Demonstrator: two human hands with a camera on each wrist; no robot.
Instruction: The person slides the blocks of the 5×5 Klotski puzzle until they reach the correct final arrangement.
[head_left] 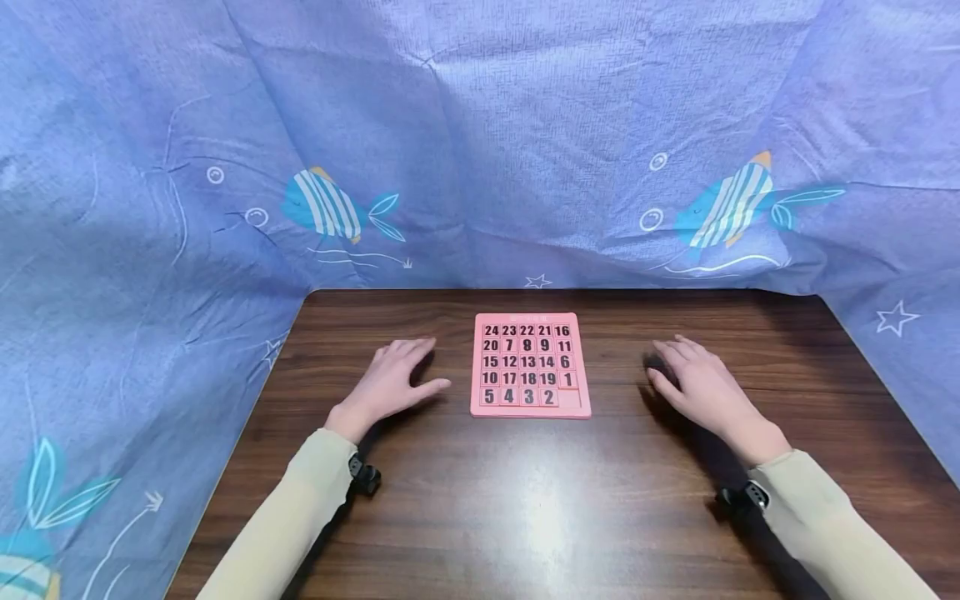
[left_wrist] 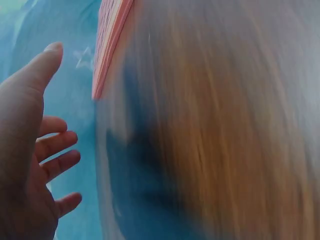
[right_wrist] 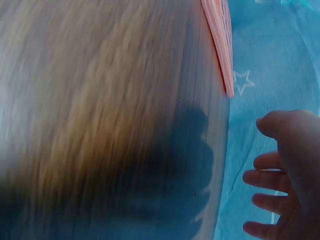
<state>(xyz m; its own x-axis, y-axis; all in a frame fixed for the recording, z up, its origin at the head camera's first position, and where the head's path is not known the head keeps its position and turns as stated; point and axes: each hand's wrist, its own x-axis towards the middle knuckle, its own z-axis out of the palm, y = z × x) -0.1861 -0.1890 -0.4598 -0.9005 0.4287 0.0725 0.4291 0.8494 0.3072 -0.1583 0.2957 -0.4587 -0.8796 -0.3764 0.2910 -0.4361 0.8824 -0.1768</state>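
Observation:
A pink sliding number puzzle (head_left: 530, 367) lies flat near the far side of the dark wooden table. Its tiles carry black numbers in rows, and one space without a tile shows at the near right corner. To the left of the puzzle is my left hand (head_left: 390, 382), fingers extended and thumb apart, holding nothing. My right hand (head_left: 702, 392) is to the right, farther from the puzzle, with its fingers loosely bent and nothing in them. Both wrist views catch one edge of the puzzle (left_wrist: 111, 42), beyond the thumb of each hand.
The brown wood-grain table (head_left: 480, 517) reflects a bright patch of light near the front. Behind it and along the sides hangs a blue cloth (head_left: 525, 142) printed with striped fish and stars. A small black device (head_left: 363, 475) is strapped at each wrist.

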